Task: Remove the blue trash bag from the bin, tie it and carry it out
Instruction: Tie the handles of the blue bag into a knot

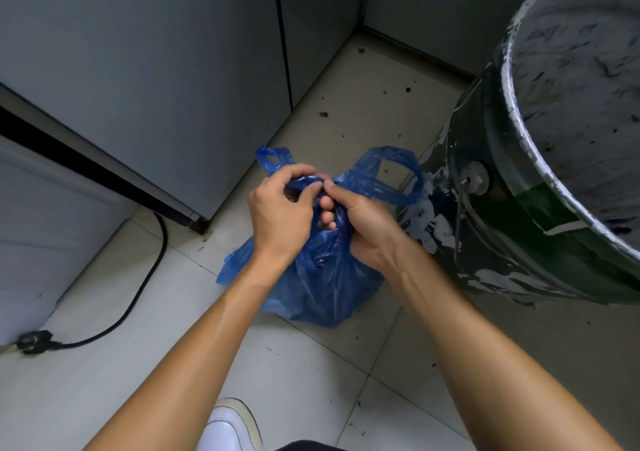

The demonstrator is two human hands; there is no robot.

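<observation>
Floor (104,329): pale square tiles, thin dark grout lines, scattered dark crumbs and specks, densest toward the far corner. Grey cabinet panels (156,70) run along the upper left and back, split by a dark vertical seam; a black strip crosses the lower edge of the left unit diagonally. Pale appliance body (41,236) at far left, partly out of view. Black power cable (145,277) emerges near the cabinet foot, curves down across the tiles and ends at a black plug (34,341) lying on the floor beside the appliance. White shoe (232,426) at bottom centre, toe pointing up-frame, with a dark garment edge just right of it.
</observation>
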